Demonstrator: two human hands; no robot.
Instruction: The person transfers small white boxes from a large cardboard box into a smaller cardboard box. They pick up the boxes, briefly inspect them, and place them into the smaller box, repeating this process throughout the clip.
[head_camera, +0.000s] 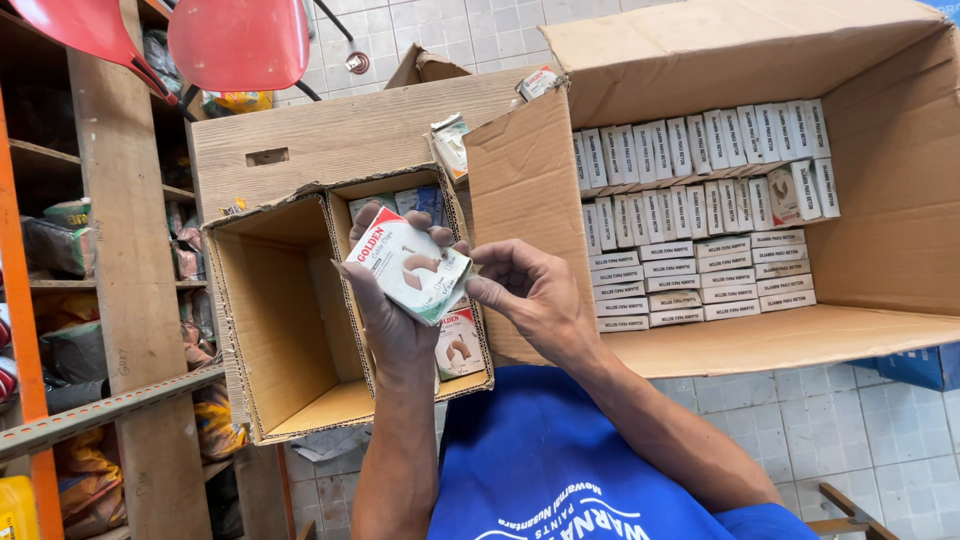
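1. Small flat carton (410, 265), glossy white card with a red band and a brown pictured piece, rectangular, tilted, held above the small cardboard box (290, 320).
2. Left hand (395, 315) under and behind the carton, fingers curled over its top edge, gripping it.
3. Right hand (530, 295) just beside the carton's right edge, fingers bent, fingertips pinching that edge.
4. Small box: rough corrugated board with ragged rims, two compartments; left one bare, right one holding a similar carton (458, 345) upright.
5. Large cardboard box (880, 180) to the right, lying open, packed with neat rows of white rectangular cartons (700, 210).
6. Blue shirt (560, 460) below; pale tiled floor (880, 430).
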